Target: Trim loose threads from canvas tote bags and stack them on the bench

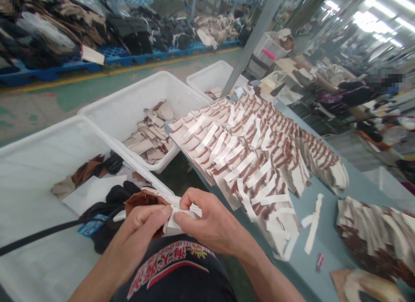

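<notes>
My left hand (142,222) pinches the edge of a brown-and-cream leather-like piece (145,199) in front of my apron. From the other side my right hand (207,220) grips the white part of the same piece, thumb and forefinger bent close to the left fingertips. Part of the piece is hidden behind both hands. To the right, rows of similar cream pieces with brown edges (223,176) lie overlapped on a blue-grey table (304,207). Loose white strips (240,167) are scattered across them.
A white bin (39,150) at my left holds dark cloth and scraps; another white bin (162,81) behind it holds cream pieces. A black cable (48,232) crosses the near bin. Stacked pieces (372,237) lie at the right. A metal post (249,42) rises beyond the table.
</notes>
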A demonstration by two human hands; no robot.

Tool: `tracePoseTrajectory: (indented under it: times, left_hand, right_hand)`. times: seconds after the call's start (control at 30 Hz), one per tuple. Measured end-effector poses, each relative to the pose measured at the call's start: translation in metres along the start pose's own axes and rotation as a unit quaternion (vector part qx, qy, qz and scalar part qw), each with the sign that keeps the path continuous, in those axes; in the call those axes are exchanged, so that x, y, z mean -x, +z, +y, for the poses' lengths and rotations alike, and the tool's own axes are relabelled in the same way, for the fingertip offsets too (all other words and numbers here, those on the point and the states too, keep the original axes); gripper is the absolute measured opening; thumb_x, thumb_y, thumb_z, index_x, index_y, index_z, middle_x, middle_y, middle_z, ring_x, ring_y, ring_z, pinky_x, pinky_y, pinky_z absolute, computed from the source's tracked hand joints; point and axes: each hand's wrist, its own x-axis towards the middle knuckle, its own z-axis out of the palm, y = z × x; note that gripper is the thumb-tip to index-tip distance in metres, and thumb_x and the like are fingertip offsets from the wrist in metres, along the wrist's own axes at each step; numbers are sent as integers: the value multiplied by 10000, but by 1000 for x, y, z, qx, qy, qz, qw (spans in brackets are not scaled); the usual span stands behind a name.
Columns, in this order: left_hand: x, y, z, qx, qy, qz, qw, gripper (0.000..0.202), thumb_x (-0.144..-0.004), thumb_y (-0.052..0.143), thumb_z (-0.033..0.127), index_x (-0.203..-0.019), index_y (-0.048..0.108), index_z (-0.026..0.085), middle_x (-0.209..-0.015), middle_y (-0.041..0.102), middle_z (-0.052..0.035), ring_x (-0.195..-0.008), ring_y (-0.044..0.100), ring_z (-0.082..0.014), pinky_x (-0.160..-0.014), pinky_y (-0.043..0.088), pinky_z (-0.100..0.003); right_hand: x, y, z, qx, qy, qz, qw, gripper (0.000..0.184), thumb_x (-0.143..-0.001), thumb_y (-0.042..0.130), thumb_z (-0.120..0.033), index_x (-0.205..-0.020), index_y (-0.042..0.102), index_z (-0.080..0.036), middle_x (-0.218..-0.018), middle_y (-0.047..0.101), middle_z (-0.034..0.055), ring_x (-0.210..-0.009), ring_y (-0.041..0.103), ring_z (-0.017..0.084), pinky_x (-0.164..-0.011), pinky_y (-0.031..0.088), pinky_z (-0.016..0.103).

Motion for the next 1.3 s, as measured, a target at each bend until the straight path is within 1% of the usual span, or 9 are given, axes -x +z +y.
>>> tracePoseTrajectory:
  times: [0.2, 0.4, 0.47, 0.63, 0.77, 0.97, 1.03, 1.13, 1.3]
  left_hand:
    - [-1, 1, -5, 10, -14, 10, 1000, 679, -916, 707, 839, -662, 595, 219, -691, 463, 13, -687, 399, -184, -617, 372, -290]
    - [-3, 0, -6, 15, -19, -15, 1000, 696, -935, 691, 851, -662, 522, 233, -707, 409, 25, -688, 335, -172, -608, 328, -286]
    - [-3, -1, -7, 16, -21, -18, 999, 682, -959, 692, 831, -682, 539, 227, -722, 423, 23, -703, 346, -174, -622, 337, -283]
    - [-6, 0, -9, 25, -29, -8, 999, 661, -956, 722, 808, -701, 582, 215, -736, 442, 19, -726, 369, -180, -642, 365, -284]
    - [-7, 5, -5, 39, -39, 15, 998, 663, -907, 762, 812, -682, 593, 211, -707, 450, 24, -697, 369, -169, -619, 360, -276]
    - [-10, 14, 6, 69, -53, 47, 995, 722, -780, 866, 864, -660, 685, 175, -676, 524, 13, -661, 424, -155, -584, 394, -252]
    - [-9, 14, 7, 79, -56, 50, 994, 725, -812, 847, 874, -683, 725, 171, -682, 563, 4, -655, 457, -157, -578, 417, -249]
    - [-7, 13, 7, 97, -60, 61, 992, 591, -938, 795, 761, -802, 813, 186, -742, 677, -16, -687, 564, -177, -618, 496, -247]
    - [0, 12, 6, 61, -43, 25, 997, 393, -873, 895, 572, -950, 889, 187, -823, 826, -55, -735, 715, -228, -699, 585, -281]
  right_hand:
    - [-6, -4, 5, -34, 19, -42, 998, 173, -903, 738, -240, -817, 589, -217, -769, 571, -58, -739, 516, 135, -659, 392, 239]
    - [-14, -9, 18, -104, 62, -111, 986, 205, -909, 782, -317, -842, 631, -196, -769, 575, -53, -711, 495, 125, -642, 397, 237]
    - [-14, -8, 17, -97, 72, -103, 987, 200, -904, 779, -314, -838, 630, -199, -754, 566, -55, -705, 487, 128, -640, 391, 241]
    - [-9, -6, 8, -46, 48, -43, 997, 183, -889, 741, -221, -797, 582, -212, -743, 528, -70, -714, 478, 122, -650, 370, 242]
    - [-10, -8, 7, -51, 55, -44, 996, 189, -893, 730, -229, -801, 565, -221, -710, 503, -85, -670, 452, 115, -628, 357, 248]
    - [-15, -12, 11, -54, 61, -44, 996, 195, -884, 736, -315, -814, 582, -218, -729, 525, -80, -684, 464, 119, -612, 353, 251]
    - [-16, -14, 11, -54, 59, -42, 996, 185, -881, 731, -319, -817, 591, -216, -728, 536, -76, -691, 471, 122, -622, 355, 251]
    - [-17, -16, 11, -55, 57, -43, 996, 186, -873, 737, -313, -809, 593, -214, -727, 549, -71, -703, 477, 125, -639, 355, 250]
    - [-19, -15, 14, -90, 77, -45, 992, 222, -867, 749, -370, -820, 593, -219, -710, 531, -81, -665, 452, 117, -591, 334, 257]
